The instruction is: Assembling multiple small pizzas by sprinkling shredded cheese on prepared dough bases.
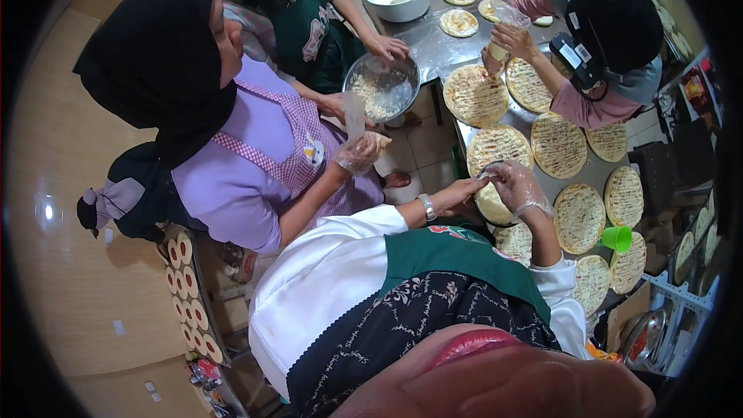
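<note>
Topping rounds—my gloved right hand [520,186] pinched a clear piping bag [489,176], bare left hand [458,193] steadying a flatbread [494,205] on the desk [433,46]; I judged an even squeeze was next.

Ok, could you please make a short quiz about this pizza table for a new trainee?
1. True or false: all the pizza bases on the metal table are bare, without topping.
2. Which hand of the camera wearer has a clear glove? A: left hand. B: right hand.
3. Fill in: the small cup beside the pizzas is ____ in colour.
Key: 1 false; 2 B; 3 green.
</note>
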A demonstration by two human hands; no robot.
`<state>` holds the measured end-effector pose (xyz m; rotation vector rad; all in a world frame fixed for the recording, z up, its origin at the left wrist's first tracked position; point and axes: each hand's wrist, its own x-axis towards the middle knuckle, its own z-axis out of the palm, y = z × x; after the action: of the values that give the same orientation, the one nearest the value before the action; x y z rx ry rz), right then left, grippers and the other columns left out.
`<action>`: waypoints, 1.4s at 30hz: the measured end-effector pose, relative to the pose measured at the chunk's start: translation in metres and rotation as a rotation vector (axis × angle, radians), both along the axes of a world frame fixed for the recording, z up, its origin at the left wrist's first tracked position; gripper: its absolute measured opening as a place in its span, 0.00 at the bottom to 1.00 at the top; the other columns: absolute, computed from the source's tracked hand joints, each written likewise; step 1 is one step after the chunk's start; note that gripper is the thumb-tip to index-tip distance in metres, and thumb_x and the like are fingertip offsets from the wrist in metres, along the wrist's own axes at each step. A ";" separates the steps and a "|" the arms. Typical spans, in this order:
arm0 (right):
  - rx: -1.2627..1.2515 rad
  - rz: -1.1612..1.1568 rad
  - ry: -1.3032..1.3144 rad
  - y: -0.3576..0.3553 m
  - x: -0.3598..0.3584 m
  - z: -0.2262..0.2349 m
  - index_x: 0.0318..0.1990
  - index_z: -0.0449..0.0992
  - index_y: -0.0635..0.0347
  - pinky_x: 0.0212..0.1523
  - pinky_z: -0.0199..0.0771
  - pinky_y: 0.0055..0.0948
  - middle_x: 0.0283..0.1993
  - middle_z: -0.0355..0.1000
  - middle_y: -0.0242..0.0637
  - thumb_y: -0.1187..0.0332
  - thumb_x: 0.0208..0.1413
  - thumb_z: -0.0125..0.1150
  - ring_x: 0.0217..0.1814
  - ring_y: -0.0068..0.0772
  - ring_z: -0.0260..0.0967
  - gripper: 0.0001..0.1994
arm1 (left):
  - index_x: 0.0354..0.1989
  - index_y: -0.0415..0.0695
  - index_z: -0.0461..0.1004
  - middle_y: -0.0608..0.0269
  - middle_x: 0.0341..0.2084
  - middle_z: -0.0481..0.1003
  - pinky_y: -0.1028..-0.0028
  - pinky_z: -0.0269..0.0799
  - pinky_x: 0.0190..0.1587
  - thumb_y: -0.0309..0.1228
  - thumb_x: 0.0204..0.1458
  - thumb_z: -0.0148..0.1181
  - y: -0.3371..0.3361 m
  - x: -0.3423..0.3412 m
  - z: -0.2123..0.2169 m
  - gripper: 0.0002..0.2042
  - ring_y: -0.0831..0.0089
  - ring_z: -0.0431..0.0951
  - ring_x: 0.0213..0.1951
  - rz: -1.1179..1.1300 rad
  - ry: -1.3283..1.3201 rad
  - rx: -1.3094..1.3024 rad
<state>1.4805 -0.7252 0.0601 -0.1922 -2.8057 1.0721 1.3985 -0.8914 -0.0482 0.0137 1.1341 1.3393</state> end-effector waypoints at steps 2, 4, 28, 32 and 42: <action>-0.197 0.054 0.009 0.003 -0.019 0.007 0.36 0.76 0.58 0.36 0.71 0.37 0.32 0.71 0.43 0.72 0.46 0.58 0.35 0.44 0.71 0.08 | 0.46 0.43 0.66 0.66 0.38 0.72 0.71 0.74 0.43 0.46 0.54 0.52 -0.004 -0.007 0.015 0.20 0.76 0.74 0.40 0.062 -0.046 0.026; -0.270 0.094 0.017 0.002 -0.037 0.014 0.39 0.76 0.60 0.36 0.72 0.34 0.34 0.73 0.44 0.72 0.47 0.58 0.34 0.41 0.72 0.10 | 0.49 0.43 0.65 0.63 0.46 0.70 0.68 0.71 0.49 0.46 0.55 0.50 -0.005 -0.011 0.043 0.21 0.72 0.72 0.48 0.137 -0.124 0.066; -0.151 1.298 -0.032 -0.190 -0.163 0.105 0.54 0.69 0.42 0.37 0.68 0.38 0.35 0.73 0.46 0.66 0.50 0.56 0.35 0.47 0.71 0.20 | 0.54 0.48 0.63 0.64 0.51 0.66 0.59 0.66 0.52 0.39 0.55 0.50 -0.099 -0.051 0.013 0.19 0.68 0.66 0.53 -0.119 0.844 0.060; -0.056 1.251 -0.007 -0.181 -0.164 0.087 0.53 0.69 0.44 0.38 0.68 0.38 0.35 0.73 0.45 0.66 0.51 0.56 0.35 0.46 0.71 0.19 | 0.54 0.49 0.63 0.63 0.51 0.66 0.58 0.66 0.52 0.41 0.55 0.50 -0.096 -0.072 0.010 0.19 0.68 0.67 0.53 -0.207 1.062 0.055; -0.073 0.553 -0.031 -0.048 -0.130 -0.010 0.37 0.77 0.58 0.41 0.70 0.39 0.37 0.73 0.46 0.66 0.46 0.55 0.39 0.49 0.70 0.11 | 0.55 0.45 0.63 0.59 0.52 0.66 0.58 0.65 0.53 0.51 0.53 0.51 -0.066 -0.060 -0.005 0.27 0.67 0.67 0.53 0.365 -0.047 0.034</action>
<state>1.3507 -0.7736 0.0503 0.5998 -2.9206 1.2726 1.3385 -0.9576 -0.0532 -0.2085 1.1080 1.6720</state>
